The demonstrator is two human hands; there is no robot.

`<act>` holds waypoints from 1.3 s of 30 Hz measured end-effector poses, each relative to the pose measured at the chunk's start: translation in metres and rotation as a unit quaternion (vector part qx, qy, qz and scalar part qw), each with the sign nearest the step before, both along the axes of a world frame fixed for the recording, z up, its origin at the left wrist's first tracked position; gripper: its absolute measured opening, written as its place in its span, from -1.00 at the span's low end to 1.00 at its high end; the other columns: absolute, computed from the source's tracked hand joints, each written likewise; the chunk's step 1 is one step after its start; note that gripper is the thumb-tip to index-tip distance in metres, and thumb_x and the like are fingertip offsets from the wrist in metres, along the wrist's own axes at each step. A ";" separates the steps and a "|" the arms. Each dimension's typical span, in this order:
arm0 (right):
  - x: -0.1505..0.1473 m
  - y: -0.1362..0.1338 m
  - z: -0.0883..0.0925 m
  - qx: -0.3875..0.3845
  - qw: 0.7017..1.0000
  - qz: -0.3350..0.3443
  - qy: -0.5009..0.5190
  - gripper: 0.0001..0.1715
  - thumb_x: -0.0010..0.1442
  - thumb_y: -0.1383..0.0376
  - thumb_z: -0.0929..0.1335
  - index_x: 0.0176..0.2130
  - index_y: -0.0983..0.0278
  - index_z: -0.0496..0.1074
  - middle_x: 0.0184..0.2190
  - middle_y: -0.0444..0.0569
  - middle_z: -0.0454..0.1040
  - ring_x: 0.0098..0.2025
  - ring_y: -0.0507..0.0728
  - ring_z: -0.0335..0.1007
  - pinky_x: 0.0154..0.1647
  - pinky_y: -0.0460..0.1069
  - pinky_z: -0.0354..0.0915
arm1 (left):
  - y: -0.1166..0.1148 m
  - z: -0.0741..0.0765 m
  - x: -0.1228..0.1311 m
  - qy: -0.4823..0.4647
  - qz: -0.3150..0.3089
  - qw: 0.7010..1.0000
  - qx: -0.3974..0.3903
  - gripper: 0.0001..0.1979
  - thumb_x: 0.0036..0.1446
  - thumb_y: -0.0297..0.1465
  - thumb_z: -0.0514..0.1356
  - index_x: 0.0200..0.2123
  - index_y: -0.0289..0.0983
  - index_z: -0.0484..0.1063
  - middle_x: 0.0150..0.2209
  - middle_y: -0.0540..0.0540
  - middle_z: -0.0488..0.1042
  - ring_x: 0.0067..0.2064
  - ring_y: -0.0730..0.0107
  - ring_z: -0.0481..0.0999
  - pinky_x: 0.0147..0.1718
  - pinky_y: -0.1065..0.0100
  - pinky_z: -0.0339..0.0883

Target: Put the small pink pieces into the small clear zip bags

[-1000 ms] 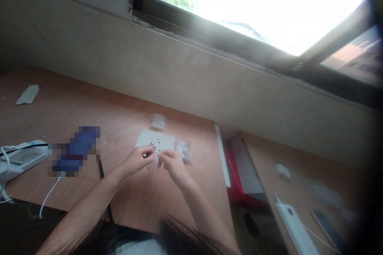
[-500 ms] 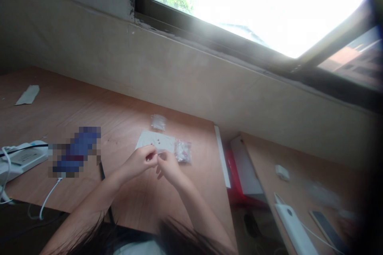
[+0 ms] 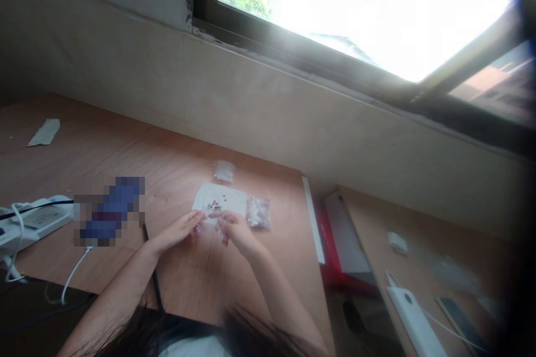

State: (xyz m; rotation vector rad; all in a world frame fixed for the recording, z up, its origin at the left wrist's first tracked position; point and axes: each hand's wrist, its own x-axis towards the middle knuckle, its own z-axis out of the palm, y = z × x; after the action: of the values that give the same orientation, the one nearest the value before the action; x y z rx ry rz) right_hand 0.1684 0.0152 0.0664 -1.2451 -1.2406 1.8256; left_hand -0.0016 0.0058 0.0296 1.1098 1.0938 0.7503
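Observation:
A white sheet (image 3: 201,194) lies on the wooden table, with several small red pieces (image 3: 215,203) and some small dark pieces (image 3: 215,208) on it. At the sheet's near left edge is my left hand (image 3: 186,227), its fingers pressed together; whatever they pinch is too small to make out. My right hand (image 3: 234,230) hovers over the near right part, apart from the left, index finger stretched toward it and the other fingers curled. Something thin and clear shows at those fingers, too faint to name. Beside the right hand lies a clear plastic bag of small parts (image 3: 258,212).
Behind the sheet lies another small clear bag (image 3: 224,171). To the left are a blurred-out blue device (image 3: 115,209) with a white cable and a white power strip (image 3: 46,215). A second table (image 3: 368,217) with a white power bank (image 3: 414,318) stands right, across a gap.
My hands were together at the fingertips and have moved apart, left hand to the left. More red pieces and the dark pieces now show on the sheet. The view has shifted slightly.

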 end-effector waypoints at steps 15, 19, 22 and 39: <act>-0.015 0.007 -0.057 -0.012 0.995 -0.079 -0.052 -0.65 -0.11 0.11 0.32 -0.39 0.31 0.22 -0.66 -0.18 0.31 -0.72 -0.07 0.18 -0.75 -0.16 0.14 | 0.011 -0.037 -0.024 -0.013 0.161 0.987 -0.023 -0.65 -0.09 -0.12 0.11 -0.42 -0.30 0.17 -0.60 0.10 0.28 -0.69 0.60 0.30 -0.79 0.54 0.22; -0.012 0.016 -0.070 -0.036 0.995 -0.089 -0.018 -0.62 -0.15 0.11 0.35 -0.40 0.32 0.23 -0.66 -0.18 0.33 -0.73 -0.08 0.19 -0.72 -0.15 0.17 | 0.007 -0.034 -0.025 -0.028 0.142 0.989 -0.037 -0.65 -0.06 -0.12 0.08 -0.44 -0.31 0.17 -0.57 0.06 0.31 -0.67 0.61 0.31 -0.75 0.53 0.25; -0.006 0.019 -0.076 -0.041 0.996 -0.080 0.008 -0.58 -0.19 0.10 0.37 -0.40 0.33 0.24 -0.65 -0.16 0.35 -0.71 -0.06 0.23 -0.73 -0.15 0.16 | 0.004 -0.033 -0.026 -0.029 0.130 0.989 -0.063 -0.63 -0.07 -0.09 0.08 -0.41 -0.31 0.17 -0.57 0.05 0.31 -0.67 0.59 0.33 -0.74 0.52 0.27; 0.000 0.017 -0.079 -0.034 0.997 -0.051 0.045 -0.57 -0.15 0.07 0.36 -0.41 0.36 0.25 -0.63 -0.13 0.36 -0.67 -0.06 0.26 -0.67 -0.16 0.20 | 0.008 -0.020 -0.017 0.046 0.111 0.991 -0.058 -0.59 -0.11 -0.04 0.05 -0.44 -0.30 0.23 -0.68 0.14 0.20 -0.74 0.66 0.17 -0.83 0.61 0.04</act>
State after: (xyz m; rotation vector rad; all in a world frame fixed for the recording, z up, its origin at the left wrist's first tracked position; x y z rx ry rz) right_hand 0.1683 0.0323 -0.0130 -1.2253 -1.0541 1.8426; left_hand -0.0191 0.0136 0.0093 0.9414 1.3373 0.8036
